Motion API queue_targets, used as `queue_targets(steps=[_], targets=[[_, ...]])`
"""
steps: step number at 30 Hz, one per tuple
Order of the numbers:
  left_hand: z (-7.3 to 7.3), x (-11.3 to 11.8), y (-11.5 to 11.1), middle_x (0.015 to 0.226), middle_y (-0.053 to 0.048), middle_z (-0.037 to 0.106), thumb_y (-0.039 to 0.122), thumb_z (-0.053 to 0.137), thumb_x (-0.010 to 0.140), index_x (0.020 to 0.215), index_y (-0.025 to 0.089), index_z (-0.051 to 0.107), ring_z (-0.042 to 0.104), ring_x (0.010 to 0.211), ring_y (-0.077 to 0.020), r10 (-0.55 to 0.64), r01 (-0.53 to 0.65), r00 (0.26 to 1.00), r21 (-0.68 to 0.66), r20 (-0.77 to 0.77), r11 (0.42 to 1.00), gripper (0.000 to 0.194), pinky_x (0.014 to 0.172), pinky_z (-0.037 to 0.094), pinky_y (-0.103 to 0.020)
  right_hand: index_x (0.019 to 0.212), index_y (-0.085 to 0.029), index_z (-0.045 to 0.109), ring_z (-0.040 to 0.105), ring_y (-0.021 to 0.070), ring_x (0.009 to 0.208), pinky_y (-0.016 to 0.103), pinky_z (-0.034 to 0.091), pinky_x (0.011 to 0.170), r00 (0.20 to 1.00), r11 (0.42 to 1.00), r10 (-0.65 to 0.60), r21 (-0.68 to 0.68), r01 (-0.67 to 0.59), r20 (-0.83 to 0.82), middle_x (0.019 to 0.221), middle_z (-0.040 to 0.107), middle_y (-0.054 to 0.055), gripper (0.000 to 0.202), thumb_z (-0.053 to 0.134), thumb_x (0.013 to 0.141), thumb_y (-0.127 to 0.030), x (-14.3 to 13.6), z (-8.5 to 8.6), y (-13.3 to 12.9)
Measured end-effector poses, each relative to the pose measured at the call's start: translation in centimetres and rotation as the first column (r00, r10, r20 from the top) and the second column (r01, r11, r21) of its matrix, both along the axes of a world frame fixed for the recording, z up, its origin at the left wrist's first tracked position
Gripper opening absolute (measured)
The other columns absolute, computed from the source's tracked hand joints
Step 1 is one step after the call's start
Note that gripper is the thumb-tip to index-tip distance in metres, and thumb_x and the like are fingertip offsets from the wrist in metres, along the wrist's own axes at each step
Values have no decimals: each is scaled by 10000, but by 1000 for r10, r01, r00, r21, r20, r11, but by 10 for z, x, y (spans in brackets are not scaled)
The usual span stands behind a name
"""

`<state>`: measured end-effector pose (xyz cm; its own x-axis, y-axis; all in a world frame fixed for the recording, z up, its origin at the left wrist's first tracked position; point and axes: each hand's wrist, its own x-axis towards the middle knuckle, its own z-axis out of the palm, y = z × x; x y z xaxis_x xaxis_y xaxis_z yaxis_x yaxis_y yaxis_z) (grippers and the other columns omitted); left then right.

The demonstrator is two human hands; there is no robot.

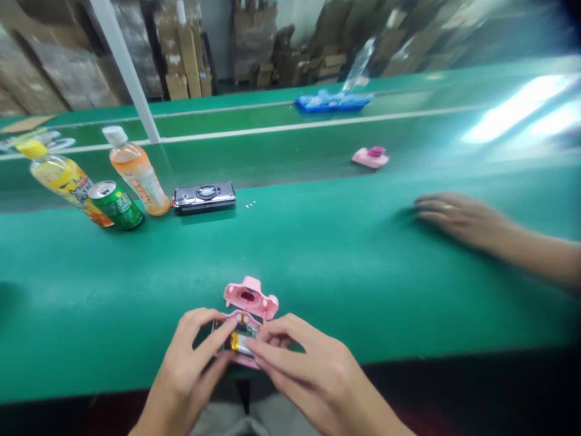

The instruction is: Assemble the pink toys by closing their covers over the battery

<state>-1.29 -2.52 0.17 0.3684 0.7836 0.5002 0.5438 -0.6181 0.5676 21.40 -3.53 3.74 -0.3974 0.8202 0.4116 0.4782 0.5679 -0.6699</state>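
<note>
Right now my left hand (193, 357) and right hand (308, 369) both pinch the opened pink plastic shell (247, 315) with exposed circuit board at the near edge of the green table (318, 260). Far right, another person's hand (458, 218) lies flat.

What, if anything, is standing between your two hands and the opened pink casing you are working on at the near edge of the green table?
Nothing visible. The left hand and right hand already touch the pink casing from either side, fingertips on its exposed insides. Its pink cover lies just behind it, not between.
</note>
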Motion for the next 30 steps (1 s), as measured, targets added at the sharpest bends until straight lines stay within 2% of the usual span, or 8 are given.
queue_targets(steps=[2, 6, 10, 14, 19, 26, 30], targets=[[-1, -2, 0, 1098, -66, 709, 163, 574, 1014, 1236, 257, 730, 721, 982, -154, 46, -46, 999, -33, -2, 998, 287, 879, 577, -180, 1184, -252, 738, 678, 141, 841, 226, 615, 755, 1000, 999, -21, 36, 22, -8, 983, 700, 55, 270, 551, 1018, -148, -2, -2, -6], [-6, 2, -3, 1030, -59, 716, 157, 584, 1002, 1058, 224, 745, 733, 881, -145, 87, -85, 996, -55, 26, 995, 184, 803, 586, -158, 1219, -241, 720, 677, 135, 857, 216, 613, 742, 996, 991, -86, 104, 86, 1, 990, 707, 69, 331, 572, 973, -78, -6, -17, -21], [-14, 5, -8, 1101, -74, 714, 145, 562, 1006, 1096, 215, 701, 730, 954, -161, 114, -115, 993, -24, -23, 993, 180, 872, 578, -180, 1227, -235, 694, 681, 151, 873, 251, 624, 780, 987, 982, -141, 134, 131, 72, 1017, 721, 87, 336, 542, 977, -69, -5, -27, -29], [-16, 9, -9, 1110, -85, 715, 111, 575, 999, 1126, 169, 675, 711, 1004, -162, 129, -126, 991, 62, -46, 990, 171, 1024, 497, -197, 1194, -144, 686, 681, 197, 899, 304, 628, 797, 969, 977, -129, 196, 87, 209, 1041, 731, 145, 308, 474, 992, -49, -6, -21, -24], [-16, 12, -6, 1070, -90, 729, 114, 592, 993, 1110, 154, 680, 716, 956, -174, 145, -138, 988, 125, -49, 983, 152, 994, 502, -217, 1128, -138, 710, 680, 213, 848, 310, 635, 760, 934, 977, -137, 199, 73, 331, 1020, 737, 136, 312, 458, 970, -43, -11, -16, -18], [-19, 8, -7, 1155, -127, 724, 74, 587, 983, 1171, 126, 675, 698, 1057, -193, 87, -78, 992, 102, -88, 992, 214, 1066, 473, -253, 1128, -127, 719, 687, 219, 878, 316, 643, 788, 928, 971, -147, 227, 70, 344, 1045, 739, 149, 341, 455, 940, -22, -12, -17, -17], [-17, 8, -7, 1136, -124, 727, 97, 567, 1005, 1156, 134, 658, 695, 1049, -200, 91, -80, 991, 111, -96, 991, 180, 1033, 498, -274, 1114, -124, 720, 684, 212, 916, 318, 636, 813, 945, 975, -138, 210, 76, 296, 1044, 733, 155, 319, 443, 983, -37, -10, -17, -19]])
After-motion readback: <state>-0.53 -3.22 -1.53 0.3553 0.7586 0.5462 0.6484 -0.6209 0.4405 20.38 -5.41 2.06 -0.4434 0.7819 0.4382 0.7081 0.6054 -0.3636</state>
